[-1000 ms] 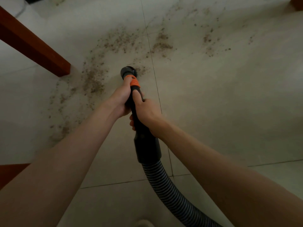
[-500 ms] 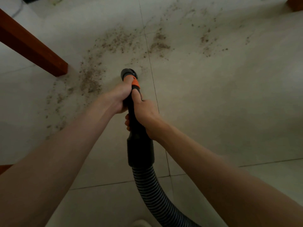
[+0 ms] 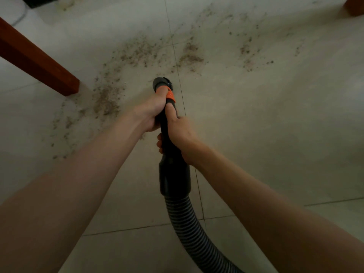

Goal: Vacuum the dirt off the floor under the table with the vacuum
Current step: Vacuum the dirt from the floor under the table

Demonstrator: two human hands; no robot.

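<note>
floor (image 3: 275, 134): dirt (image 3: 106, 101) scattered by table leg (image 3: 39, 60) and ahead | vacuum wand (image 3: 169, 138): both hands wrapped on it, left hand (image 3: 151, 111) forward, right hand (image 3: 179, 133) behind | nozzle (image 3: 162, 83): probably just off tile | step: mid-sweep | next: push forward-left into dirt

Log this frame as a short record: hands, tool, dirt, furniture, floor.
left hand: left hand grips the vacuum tube near its orange collar
right hand: right hand grips the tube just behind the left
tool: black nozzle pointing at the floor; ribbed hose trailing toward the camera
dirt: dirt scattered left of and beyond the nozzle
furniture: wooden table leg at left
floor: pale tiled floor
</note>
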